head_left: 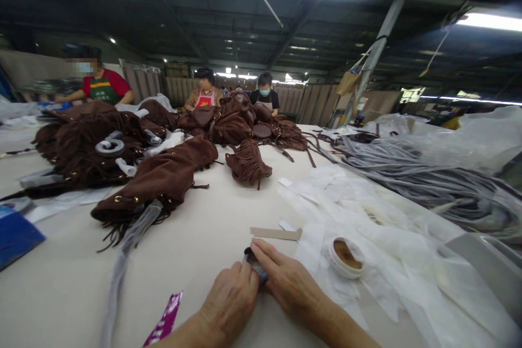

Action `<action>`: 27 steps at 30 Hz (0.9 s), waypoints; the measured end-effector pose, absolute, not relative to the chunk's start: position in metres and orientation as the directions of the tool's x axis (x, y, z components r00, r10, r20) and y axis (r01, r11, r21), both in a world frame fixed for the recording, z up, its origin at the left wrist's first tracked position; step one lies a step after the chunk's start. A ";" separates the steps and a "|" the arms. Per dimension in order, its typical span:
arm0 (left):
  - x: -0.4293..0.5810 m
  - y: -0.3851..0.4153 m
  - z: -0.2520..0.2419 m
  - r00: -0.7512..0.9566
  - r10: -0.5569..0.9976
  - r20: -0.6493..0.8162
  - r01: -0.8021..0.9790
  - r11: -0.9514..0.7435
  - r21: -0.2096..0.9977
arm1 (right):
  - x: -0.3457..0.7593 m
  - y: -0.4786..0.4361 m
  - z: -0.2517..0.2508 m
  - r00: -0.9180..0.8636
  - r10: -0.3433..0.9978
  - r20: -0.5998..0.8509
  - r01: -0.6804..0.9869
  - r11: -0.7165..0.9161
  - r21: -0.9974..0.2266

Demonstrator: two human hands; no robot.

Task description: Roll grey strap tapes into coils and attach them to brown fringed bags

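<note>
Both hands meet at the near middle of the table around a small dark bundle [258,267] in greyish film, perhaps a rolled strap; the fingers cover most of it. My left hand [230,296] is closed, its curled fingers gripping the bundle's left side. My right hand [290,281] presses on the bundle from the right, fingers together and fairly straight, thumb side hidden. Just beyond them lie a flat grey-beige strip [275,234] and a small white piece [286,225]. To the right, an open round white tub [347,269] with brown contents stands on thin white sheets.
A brown fringed bag [159,182] and a small fringed pouch [248,163] lie ahead, before heaped brown bags [89,141]. Film-wrapped grey straps [416,174] pile up right. A purple strip [166,322] and blue box [18,236] lie left. Several co-workers [104,84] stand across the table.
</note>
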State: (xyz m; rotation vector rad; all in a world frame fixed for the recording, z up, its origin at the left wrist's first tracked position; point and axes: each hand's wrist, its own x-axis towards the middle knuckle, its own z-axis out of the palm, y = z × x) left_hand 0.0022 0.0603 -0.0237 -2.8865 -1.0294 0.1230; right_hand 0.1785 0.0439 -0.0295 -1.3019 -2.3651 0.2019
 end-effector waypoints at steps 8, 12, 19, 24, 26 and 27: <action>0.001 0.059 -0.027 0.741 0.671 0.025 0.670 -0.737 -0.084 | 0.174 0.042 -0.010 -0.535 0.798 0.276 0.739 0.601 -0.304; 0.000 0.057 -0.028 0.728 0.685 0.033 0.686 -0.724 -0.075 | 0.177 0.039 0.004 -0.504 0.830 0.239 0.641 0.545 -0.541; 0.003 0.058 -0.021 0.693 0.718 -0.056 0.717 -0.696 -0.049 | 0.165 0.057 -0.002 -0.336 0.904 0.264 0.865 0.407 -0.292; 0.002 0.056 -0.020 0.690 0.722 -0.047 0.722 -0.691 -0.014 | 0.169 0.068 -0.005 -0.466 0.844 0.264 0.875 0.483 -0.001; 0.002 0.055 -0.021 0.688 0.726 -0.023 0.726 -0.688 -0.011 | 0.171 0.070 -0.002 -0.493 0.835 0.245 0.863 0.505 0.015; 0.002 0.054 -0.022 0.689 0.725 -0.014 0.725 -0.689 -0.014 | 0.171 0.071 0.001 -0.499 0.834 0.236 0.861 0.508 0.026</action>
